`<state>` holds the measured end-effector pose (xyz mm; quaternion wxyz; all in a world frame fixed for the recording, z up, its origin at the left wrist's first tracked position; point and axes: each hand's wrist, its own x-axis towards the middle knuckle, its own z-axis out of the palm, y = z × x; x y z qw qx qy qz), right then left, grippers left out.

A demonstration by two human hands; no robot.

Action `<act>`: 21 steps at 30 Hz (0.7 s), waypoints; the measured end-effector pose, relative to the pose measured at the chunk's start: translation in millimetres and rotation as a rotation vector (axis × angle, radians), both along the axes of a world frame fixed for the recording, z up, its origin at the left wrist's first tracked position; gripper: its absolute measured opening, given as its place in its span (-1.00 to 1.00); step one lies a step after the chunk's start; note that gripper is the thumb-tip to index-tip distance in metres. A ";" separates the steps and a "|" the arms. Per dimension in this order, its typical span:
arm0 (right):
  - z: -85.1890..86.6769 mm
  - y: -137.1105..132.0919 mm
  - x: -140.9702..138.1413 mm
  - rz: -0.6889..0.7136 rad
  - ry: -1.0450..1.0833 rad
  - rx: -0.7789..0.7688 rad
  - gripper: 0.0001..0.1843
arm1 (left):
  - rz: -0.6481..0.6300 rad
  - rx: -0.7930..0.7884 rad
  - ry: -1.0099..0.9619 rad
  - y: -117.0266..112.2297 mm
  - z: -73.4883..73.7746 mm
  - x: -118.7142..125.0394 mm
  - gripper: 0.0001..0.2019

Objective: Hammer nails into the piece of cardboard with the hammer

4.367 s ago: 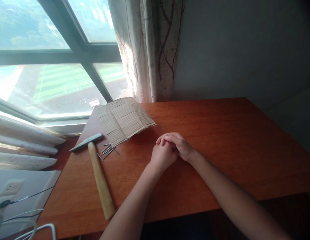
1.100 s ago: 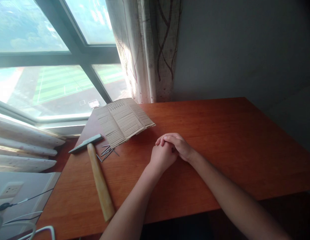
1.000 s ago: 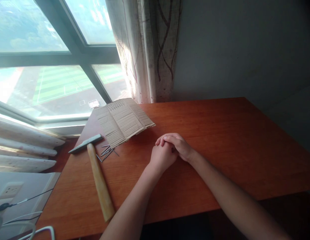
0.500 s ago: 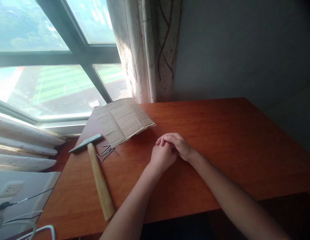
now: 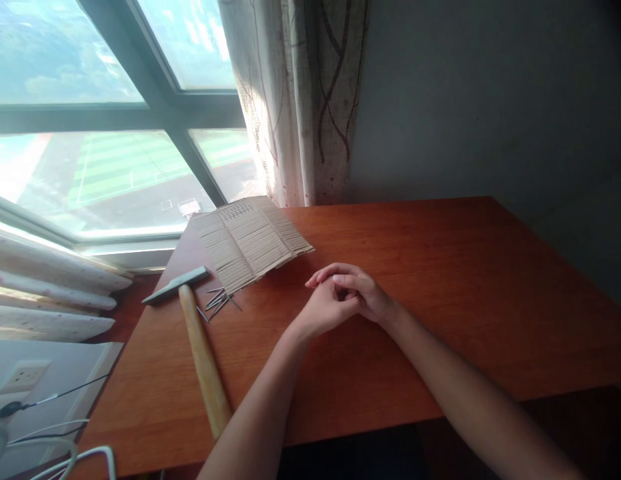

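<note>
My left hand point(image 5: 323, 308) and right hand point(image 5: 367, 291) are clasped together over the table point(image 5: 440, 300), right fingers lapped across the back of the left. The hammer point(image 5: 196, 327) lies to the left, head toward the window point(image 5: 155, 113); my left forearm overlaps the lower end of its wooden handle. The nails point(image 5: 219, 301) lie in a loose pile between hammer head and cardboard sheet point(image 5: 255, 240). The creased sheet sits beyond my hands, to the left, near edge raised, rows of dark marks near its far edge.
</note>
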<state>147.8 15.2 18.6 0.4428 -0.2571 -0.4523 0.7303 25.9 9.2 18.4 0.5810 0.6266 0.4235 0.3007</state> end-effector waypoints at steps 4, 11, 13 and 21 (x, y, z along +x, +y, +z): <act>1.8 -0.2 -0.6 -0.006 -0.033 0.054 -0.76 | 0.099 0.013 0.010 -1.4 2.8 4.8 -0.87; -2.0 3.3 1.6 0.013 -0.054 0.043 -0.70 | 0.075 -0.021 0.052 0.2 0.3 3.6 -0.81; -3.5 3.9 2.0 0.021 -0.047 0.032 -0.71 | 0.058 -0.029 0.039 1.0 -0.5 3.2 -0.82; -13.0 9.7 0.7 -0.034 -0.244 0.108 -0.67 | 0.042 -0.077 0.032 8.3 -8.4 0.0 -0.90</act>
